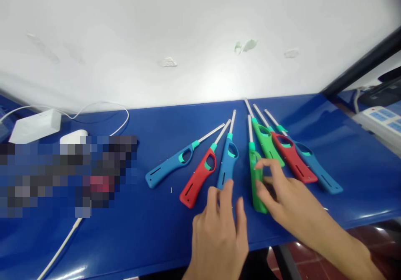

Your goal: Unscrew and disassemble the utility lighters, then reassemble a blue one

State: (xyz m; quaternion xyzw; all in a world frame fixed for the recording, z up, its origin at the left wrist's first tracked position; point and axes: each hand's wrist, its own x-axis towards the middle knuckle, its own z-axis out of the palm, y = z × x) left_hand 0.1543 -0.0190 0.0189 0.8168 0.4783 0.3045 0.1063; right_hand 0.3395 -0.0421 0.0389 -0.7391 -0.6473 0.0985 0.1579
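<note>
Several long-necked gas lighters lie fanned out on the blue table. My right hand [291,196] has its thumb and forefinger at the side of a green lighter [258,198], which is turned up on its narrow edge. My left hand [219,225] has its fingers apart, one fingertip at the handle end of a blue lighter [228,163]. To its left are a red lighter [196,182] and another blue lighter [167,167]. Right of the held one lie a second green lighter [271,146], a red lighter [296,161] and a blue lighter [324,177].
The blue table [140,238] meets a white wall [200,29] with torn tape marks. At left are a white box [36,125], a white cable [61,248] and a pixelated patch. A white power strip [384,121] sits at far right, beyond a dark post [363,64].
</note>
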